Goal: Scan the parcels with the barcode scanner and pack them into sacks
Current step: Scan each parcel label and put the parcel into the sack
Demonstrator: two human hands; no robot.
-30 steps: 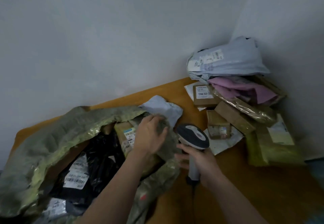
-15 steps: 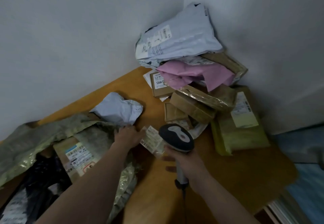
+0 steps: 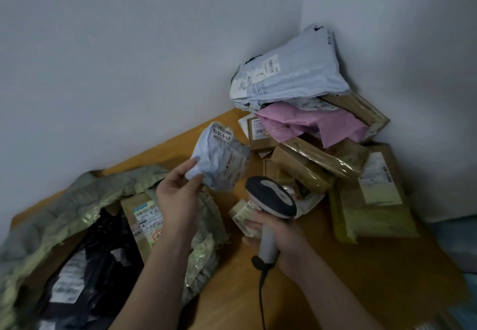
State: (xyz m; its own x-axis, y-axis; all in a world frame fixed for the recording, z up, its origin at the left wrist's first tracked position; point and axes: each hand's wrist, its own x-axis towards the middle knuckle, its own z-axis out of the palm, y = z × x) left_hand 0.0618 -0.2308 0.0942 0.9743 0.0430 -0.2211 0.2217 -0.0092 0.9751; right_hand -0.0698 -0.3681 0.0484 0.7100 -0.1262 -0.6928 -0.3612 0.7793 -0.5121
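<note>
Aloft, left hand point(image 3: 178, 199) pinches a crumpled white parcel point(image 3: 219, 159); right hand point(image 3: 285, 239), fingers curled, grips the scanner point(image 3: 271, 196).

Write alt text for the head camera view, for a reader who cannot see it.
A person's left hand holds up a crumpled pale mailer bag, label showing, while the right hand grips a barcode scanner. An open green sack with parcels inside lies on the wooden table, and a pile of parcels fills the corner.
</note>
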